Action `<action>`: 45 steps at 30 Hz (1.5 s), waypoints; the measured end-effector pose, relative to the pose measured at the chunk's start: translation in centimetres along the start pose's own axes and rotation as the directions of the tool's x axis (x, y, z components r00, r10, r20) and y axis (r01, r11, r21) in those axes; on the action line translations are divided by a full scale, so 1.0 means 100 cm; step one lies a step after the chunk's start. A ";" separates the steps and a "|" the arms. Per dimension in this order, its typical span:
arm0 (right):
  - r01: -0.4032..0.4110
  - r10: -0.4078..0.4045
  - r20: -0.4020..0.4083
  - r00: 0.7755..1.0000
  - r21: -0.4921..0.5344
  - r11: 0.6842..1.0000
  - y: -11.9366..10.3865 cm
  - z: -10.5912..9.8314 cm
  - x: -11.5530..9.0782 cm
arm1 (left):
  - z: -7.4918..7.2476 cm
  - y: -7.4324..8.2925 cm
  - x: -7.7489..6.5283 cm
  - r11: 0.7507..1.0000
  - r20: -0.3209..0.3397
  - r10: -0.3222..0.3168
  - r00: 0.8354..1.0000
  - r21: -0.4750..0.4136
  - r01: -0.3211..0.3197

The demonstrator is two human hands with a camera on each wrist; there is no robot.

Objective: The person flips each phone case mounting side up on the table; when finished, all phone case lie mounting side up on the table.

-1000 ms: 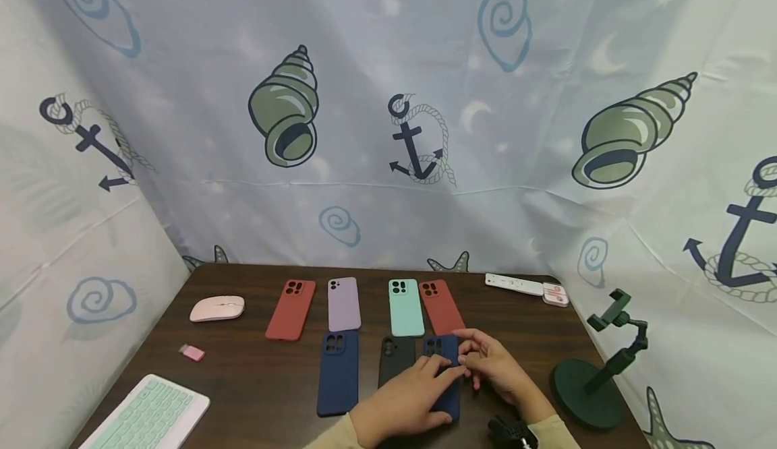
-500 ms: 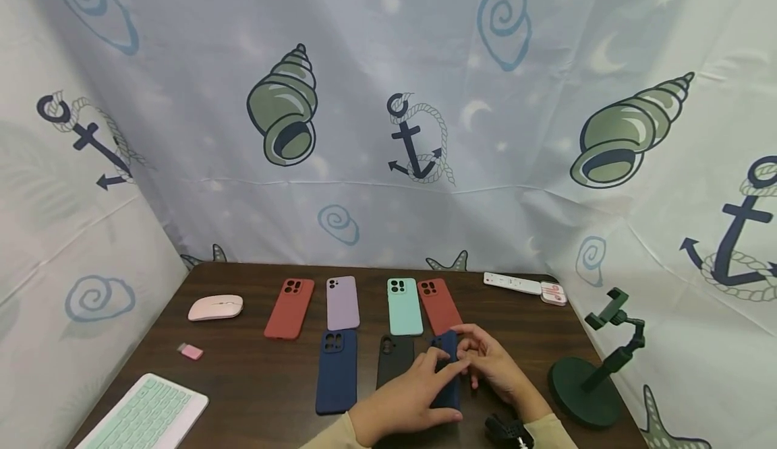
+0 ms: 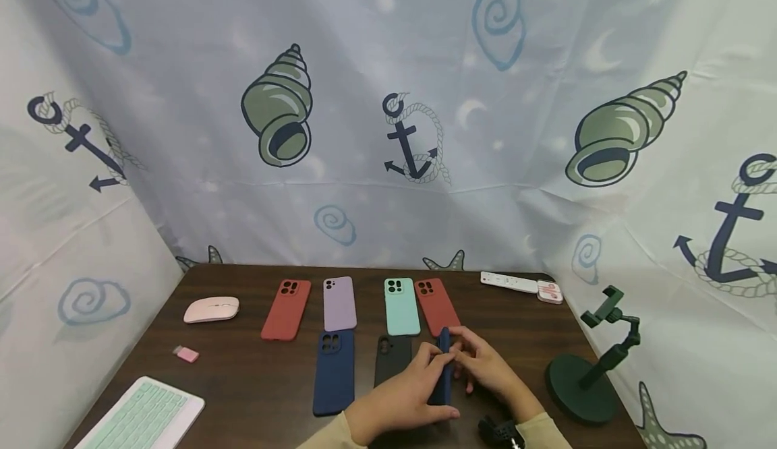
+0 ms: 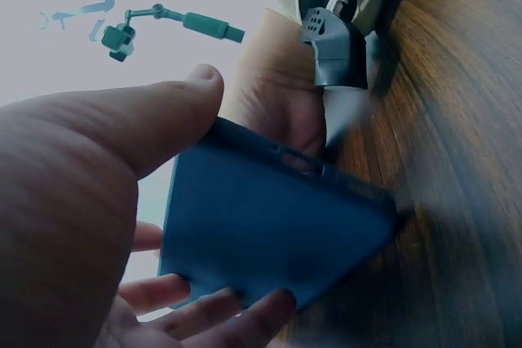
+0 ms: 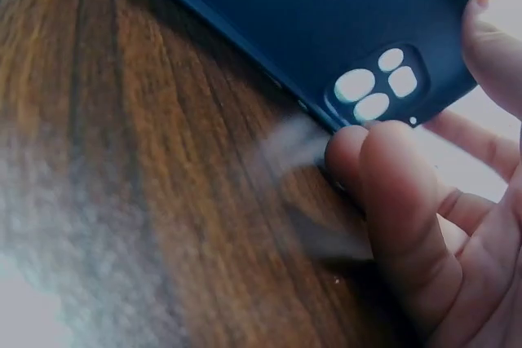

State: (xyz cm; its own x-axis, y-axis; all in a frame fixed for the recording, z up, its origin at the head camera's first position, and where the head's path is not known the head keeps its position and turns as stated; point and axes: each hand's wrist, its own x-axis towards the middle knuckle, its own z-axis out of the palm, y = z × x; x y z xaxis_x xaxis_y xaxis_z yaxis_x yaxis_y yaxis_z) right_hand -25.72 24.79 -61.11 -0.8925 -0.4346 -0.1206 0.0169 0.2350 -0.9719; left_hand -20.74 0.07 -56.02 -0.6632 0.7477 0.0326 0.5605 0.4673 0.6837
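Note:
A dark blue phone case [image 3: 444, 381] stands tilted up on its long edge at the front right of the table, seen nearly edge-on in the head view. My left hand [image 3: 403, 392] holds it from the left, its thumb by one edge and its fingers along the other in the left wrist view. My right hand [image 3: 488, 368] pinches the corner near the camera holes. In the right wrist view the case [image 5: 294, 14] shows its inner side, with several bright camera cutouts. Just left of it lies a black phone case [image 3: 391, 360], partly covered by my left hand.
Another blue case [image 3: 334, 375] lies further left. Behind are a red case [image 3: 286, 311], a purple case [image 3: 340, 304], a mint case [image 3: 402, 307] and a second red case [image 3: 438, 307]. A green phone stand [image 3: 583, 392] is right; a keyboard [image 3: 142, 415] and mouse [image 3: 211, 309] are left.
The blue case under my hands has turned from lying flat to standing on its edge. Both hands have stayed at about the same place, and the other cases lie as before.

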 end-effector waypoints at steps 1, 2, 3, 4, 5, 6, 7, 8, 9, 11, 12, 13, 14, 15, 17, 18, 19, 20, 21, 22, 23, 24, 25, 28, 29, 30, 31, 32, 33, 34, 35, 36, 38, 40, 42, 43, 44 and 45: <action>-0.013 0.012 -0.003 1.000 -0.010 1.000 0.000 0.001 0.001 | 0.000 0.000 0.000 1.000 0.007 -0.006 1.000 -0.013 0.006; -0.023 0.023 -0.009 1.000 -0.016 1.000 0.000 0.003 0.001 | 0.000 0.000 -0.001 1.000 0.014 -0.011 1.000 -0.027 0.011; -0.029 0.029 -0.017 0.999 -0.022 0.999 -0.001 0.004 0.002 | 0.000 0.000 -0.001 0.999 0.019 -0.015 1.000 -0.041 0.016; -0.034 0.034 -0.027 0.999 -0.027 0.999 -0.002 0.004 0.003 | -0.001 0.000 -0.001 0.998 0.023 -0.020 1.000 -0.054 0.021; -0.038 0.037 -0.039 0.999 -0.035 0.999 -0.003 0.005 0.004 | -0.002 0.001 -0.001 0.998 0.027 -0.024 0.999 -0.062 0.025; -0.041 0.039 -0.052 0.998 -0.039 0.998 -0.004 0.006 0.004 | -0.003 0.002 -0.001 0.997 0.029 -0.029 0.999 -0.067 0.031; -0.043 0.040 -0.062 0.997 -0.044 0.998 -0.004 0.007 0.005 | -0.003 0.002 -0.001 0.998 0.030 -0.031 0.999 -0.062 0.033; -0.043 0.040 -0.070 0.997 -0.047 0.998 -0.005 0.007 0.005 | -0.004 0.003 -0.002 0.998 0.033 -0.037 0.999 -0.056 0.039; -0.048 0.044 -0.076 0.996 -0.049 0.998 -0.005 0.008 0.006 | -0.005 0.004 -0.002 0.998 0.035 -0.043 0.998 -0.043 0.045; -0.053 0.049 -0.081 0.996 -0.052 0.997 -0.004 0.010 0.006 | -0.005 0.004 -0.004 0.998 0.036 -0.055 0.998 0.006 0.055; -0.057 0.052 -0.080 0.995 -0.051 0.997 -0.002 0.011 0.005 | -0.005 0.004 -0.004 0.998 0.035 -0.059 0.998 0.036 0.058; -0.057 0.053 -0.076 0.996 -0.054 0.997 -0.001 0.012 0.005 | -0.004 0.004 -0.005 0.996 0.035 -0.061 0.998 0.066 0.058; -0.058 0.054 -0.074 0.996 -0.052 0.997 0.000 0.013 0.004 | -0.004 0.003 -0.006 0.994 0.033 -0.062 0.998 0.094 0.059; -0.061 0.057 -0.073 0.996 -0.056 0.997 0.002 0.013 0.002 | -0.003 0.003 -0.006 0.991 0.032 -0.060 0.998 0.119 0.056; -0.059 0.052 -0.077 0.996 -0.083 0.995 0.004 0.013 0.000 | -0.003 0.001 -0.007 0.987 0.029 -0.047 0.999 0.158 0.042; -0.059 0.050 -0.083 0.995 -0.107 0.993 0.004 0.012 -0.001 | -0.003 0.001 -0.008 0.985 0.028 -0.041 0.999 0.168 0.035; -0.047 0.035 -0.091 0.995 -0.144 0.989 0.004 0.011 -0.002 | -0.003 0.000 -0.008 0.984 0.028 -0.035 0.999 0.175 0.030; -0.041 0.023 -0.100 0.995 -0.181 0.983 0.004 0.010 -0.003 | -0.004 0.000 -0.008 0.983 0.029 -0.031 0.999 0.182 0.025; -0.032 0.007 -0.108 0.994 -0.227 0.973 0.004 0.009 -0.003 | -0.005 0.000 -0.008 0.982 0.030 -0.027 0.999 0.187 0.021; -0.022 -0.009 -0.114 0.993 -0.270 0.963 0.004 0.008 -0.003 | -0.006 0.000 -0.009 0.981 0.030 -0.023 0.999 0.194 0.017; -0.013 -0.026 -0.118 0.993 -0.314 0.949 0.003 0.007 -0.004 | -0.007 0.000 -0.009 0.980 0.029 -0.022 0.999 0.200 0.015; -0.002 -0.045 -0.124 0.991 -0.357 0.934 0.002 0.006 -0.003 | -0.008 0.000 -0.008 0.979 0.029 -0.021 0.999 0.203 0.014; 0.010 -0.066 -0.128 0.990 -0.394 0.919 0.001 0.005 -0.003 | -0.009 0.000 -0.008 0.978 0.028 -0.020 0.999 0.206 0.014; 0.031 -0.108 -0.139 0.984 -0.468 0.883 -0.001 0.004 -0.003 | -0.012 0.001 -0.008 0.975 0.022 -0.021 1.000 0.222 0.016; 0.032 -0.119 -0.148 0.982 -0.490 0.871 -0.001 0.003 -0.003 | -0.013 0.001 -0.007 0.973 0.023 -0.026 0.999 0.228 0.020; 0.028 -0.125 -0.157 0.980 -0.508 0.861 -0.002 0.002 -0.002 | -0.014 0.001 -0.007 0.971 0.022 -0.029 0.999 0.236 0.023; 0.020 -0.123 -0.165 0.979 -0.516 0.857 -0.001 0.002 -0.003 | -0.015 0.001 -0.007 0.969 0.022 -0.033 0.999 0.247 0.027; 0.009 -0.118 -0.175 0.978 -0.521 0.854 -0.002 0.001 -0.003 | -0.015 0.000 -0.007 0.966 0.022 -0.034 0.999 0.258 0.028; -0.003 -0.109 -0.185 0.977 -0.519 0.855 -0.002 0.000 -0.003 | -0.016 0.000 -0.007 0.962 0.021 -0.033 0.999 0.270 0.027; -0.023 -0.092 -0.195 0.976 -0.515 0.857 -0.002 -0.001 -0.003 | -0.016 -0.001 -0.007 0.958 0.019 -0.031 0.999 0.285 0.024; -0.041 -0.075 -0.205 0.976 -0.510 0.859 -0.002 -0.002 -0.003 | -0.016 -0.001 -0.007 0.953 0.014 -0.025 1.000 0.303 0.019; -0.054 -0.061 -0.209 0.976 -0.501 0.864 -0.002 -0.002 -0.004 | -0.016 -0.002 -0.007 0.946 0.007 -0.015 1.000 0.325 0.012; -0.070 -0.039 -0.215 0.976 -0.480 0.875 -0.003 -0.004 -0.004 | -0.016 -0.002 -0.008 0.932 -0.010 -0.004 1.000 0.362 0.008; -0.079 -0.026 -0.217 0.976 -0.462 0.883 -0.004 -0.004 -0.003 | -0.017 -0.003 -0.008 0.916 -0.026 -0.002 1.000 0.401 0.013; -0.089 -0.019 -0.226 0.974 -0.456 0.885 -0.006 -0.005 -0.002 | -0.017 -0.004 -0.008 0.899 -0.032 -0.017 0.999 0.437 0.029; -0.093 -0.017 -0.231 0.973 -0.456 0.885 -0.007 -0.005 -0.002 | -0.017 -0.004 -0.008 0.894 -0.030 -0.031 0.999 0.446 0.041; -0.099 -0.014 -0.237 0.971 -0.458 0.883 -0.008 -0.005 -0.001 | -0.017 -0.005 -0.009 0.890 -0.025 -0.043 0.999 0.453 0.050; -0.106 -0.010 -0.244 0.970 -0.457 0.883 -0.009 -0.006 -0.001 | -0.017 -0.005 -0.009 0.886 -0.021 -0.057 0.998 0.461 0.061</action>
State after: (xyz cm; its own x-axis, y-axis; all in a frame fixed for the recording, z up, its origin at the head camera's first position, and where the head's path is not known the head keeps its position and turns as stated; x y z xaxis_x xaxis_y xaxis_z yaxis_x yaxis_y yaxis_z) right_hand -25.89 25.11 -60.13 -0.9756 -0.2117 -0.0584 -0.0961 0.6506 -0.7533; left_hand -21.28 -1.62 -55.18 -0.7046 0.7096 0.0088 0.6846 0.6764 0.2716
